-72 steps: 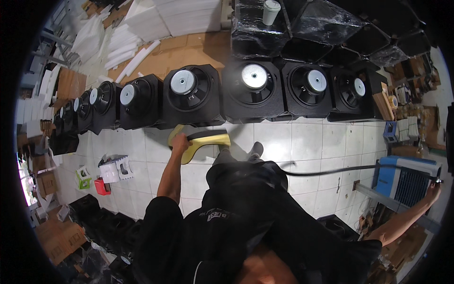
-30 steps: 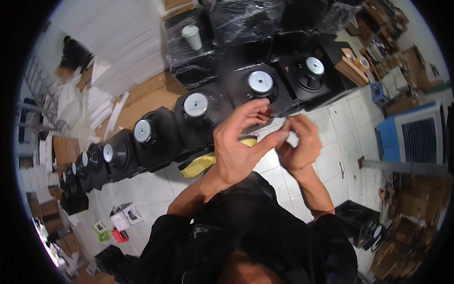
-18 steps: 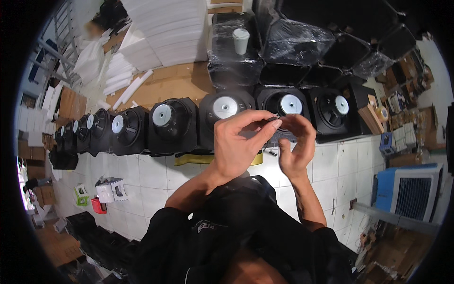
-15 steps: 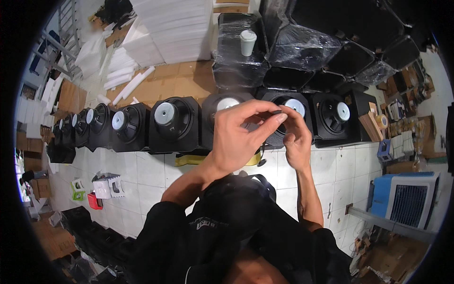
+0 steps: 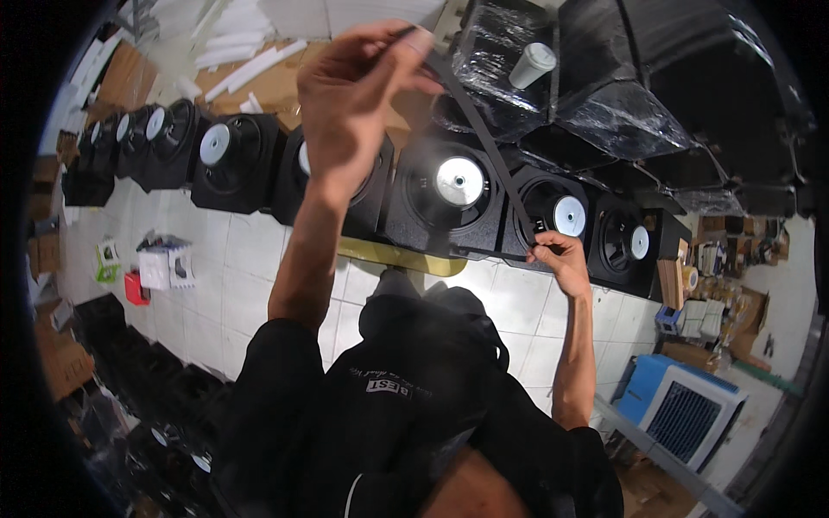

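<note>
my left hand [image 5: 358,86] is raised high, fingertips pinched on the top end of a thin, flat black strip [image 5: 484,142]. the strip runs taut and straight down to my right hand [image 5: 561,259], which is clenched around its lower end just in front of the speakers. it looks matte and narrow, like tape or a band. behind it stands a row of square black speaker boxes [image 5: 445,203] with round cones and shiny silver caps. a yellow board [image 5: 401,257] lies on the white tiled floor [image 5: 233,268]. a white paper cup [image 5: 531,65] sits on plastic-wrapped black cabinets [image 5: 604,95].
</note>
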Tool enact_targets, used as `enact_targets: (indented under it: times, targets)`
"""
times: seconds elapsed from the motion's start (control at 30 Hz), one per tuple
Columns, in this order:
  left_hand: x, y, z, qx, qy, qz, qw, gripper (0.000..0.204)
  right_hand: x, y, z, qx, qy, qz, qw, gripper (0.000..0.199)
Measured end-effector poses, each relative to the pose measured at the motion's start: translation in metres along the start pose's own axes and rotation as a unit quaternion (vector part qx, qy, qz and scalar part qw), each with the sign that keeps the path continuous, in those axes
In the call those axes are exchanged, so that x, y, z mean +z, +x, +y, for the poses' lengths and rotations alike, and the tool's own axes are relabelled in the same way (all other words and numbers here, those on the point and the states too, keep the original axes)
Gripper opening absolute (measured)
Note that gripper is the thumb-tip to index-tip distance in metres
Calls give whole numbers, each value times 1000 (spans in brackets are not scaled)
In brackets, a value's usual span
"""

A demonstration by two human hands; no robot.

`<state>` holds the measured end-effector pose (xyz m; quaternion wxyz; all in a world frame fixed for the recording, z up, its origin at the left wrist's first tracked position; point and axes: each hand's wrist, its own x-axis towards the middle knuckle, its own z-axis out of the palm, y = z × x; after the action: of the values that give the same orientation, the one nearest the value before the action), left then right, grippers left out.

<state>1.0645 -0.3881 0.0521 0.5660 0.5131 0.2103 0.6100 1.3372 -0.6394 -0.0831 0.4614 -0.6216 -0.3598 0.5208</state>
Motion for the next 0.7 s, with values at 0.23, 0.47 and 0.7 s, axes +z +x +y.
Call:
enact_targets:
  times: [0.23, 0.47, 0.7]
  targets:
    - [-87, -1, -55, -125, 68, 158, 977, 23, -84, 21, -28, 93, -219, 29, 971, 14]
    - [-123, -84, -181, -229, 3, 262, 938, 24, -161, 89, -127, -23, -305, 42, 951, 9]
    - [-100, -179, -274, -300, -129, 338, 883, 15, -172, 205, -188, -62, -462, 21, 884, 13]
